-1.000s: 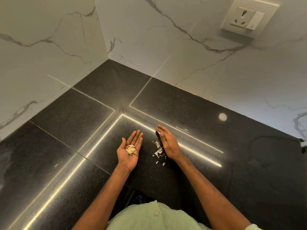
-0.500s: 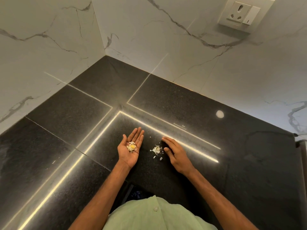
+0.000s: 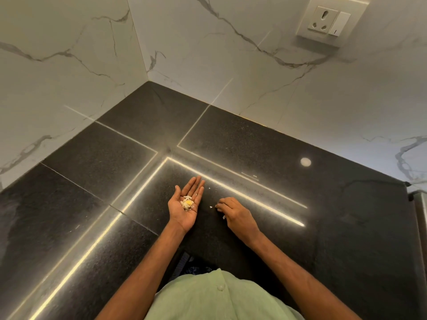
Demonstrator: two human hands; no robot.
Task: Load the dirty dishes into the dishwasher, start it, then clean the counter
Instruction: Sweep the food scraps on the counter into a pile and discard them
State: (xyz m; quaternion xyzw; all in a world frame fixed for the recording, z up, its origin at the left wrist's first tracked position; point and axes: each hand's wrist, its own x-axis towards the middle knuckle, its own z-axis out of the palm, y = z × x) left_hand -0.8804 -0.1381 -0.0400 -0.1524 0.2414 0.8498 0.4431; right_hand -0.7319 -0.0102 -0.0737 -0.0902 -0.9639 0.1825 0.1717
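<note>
Counter: we look down on a polished black stone counter (image 3: pixel 254 139) set in a corner, with bright lines of light mirrored across it.
Walls: white marbled walls (image 3: pixel 208 65) meet behind it, and a socket (image 3: pixel 328 21) sits high on the right one.
Left hand: our left hand (image 3: pixel 184 206) is held palm up low over the counter, fingers straight and close together, thumb out to the side.
Scraps: a small heap of white scraps (image 3: pixel 187 203) with one yellow bit lies in that palm.
Right hand: our right hand (image 3: pixel 235 213) rests knuckles up on the counter, near the left but apart from it. Its fingers are curled in and pinch white bits at the tips.
Flecks: a few white flecks (image 3: pixel 210 206) lie loose on the counter between the hands.
Spot: a pale round spot (image 3: pixel 305 162) shows on the counter, well behind the right hand.
Shirt: our pale green shirt (image 3: pixel 219 299) fills the bottom edge.
</note>
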